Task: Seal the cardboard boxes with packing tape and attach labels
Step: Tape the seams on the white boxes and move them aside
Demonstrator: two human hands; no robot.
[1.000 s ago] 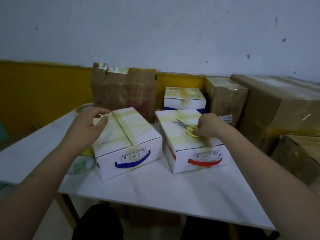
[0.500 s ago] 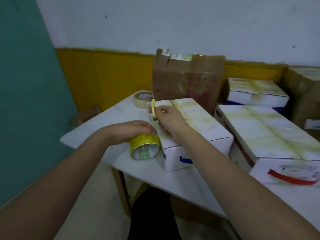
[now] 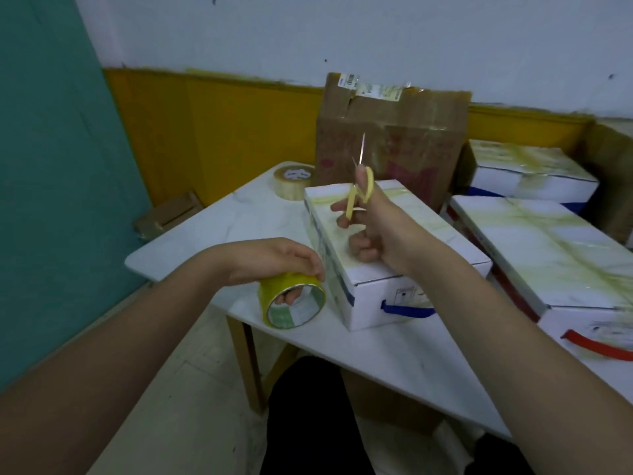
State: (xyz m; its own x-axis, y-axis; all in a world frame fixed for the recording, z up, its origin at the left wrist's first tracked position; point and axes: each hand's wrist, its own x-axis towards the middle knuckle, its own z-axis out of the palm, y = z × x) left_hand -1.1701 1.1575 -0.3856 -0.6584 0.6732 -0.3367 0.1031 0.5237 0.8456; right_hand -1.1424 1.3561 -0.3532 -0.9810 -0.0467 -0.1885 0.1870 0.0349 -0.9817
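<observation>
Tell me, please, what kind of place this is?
Probably a small packing or storage room: taped white boxes on a white table, a worn brown carton against the wall, and a yellow tape roll.

Left hand [image 3: 274, 260] is reaching forward with forearm bare, palm down, fingers curling over and gripping the tape roll [image 3: 293, 305], one finger poking through its core. Right hand [image 3: 373, 231] is lifting above, wrist cocked up, thumb and fingers threading the handles of the scissors [image 3: 359, 186] and pinching them, blades pointing upward.
</observation>
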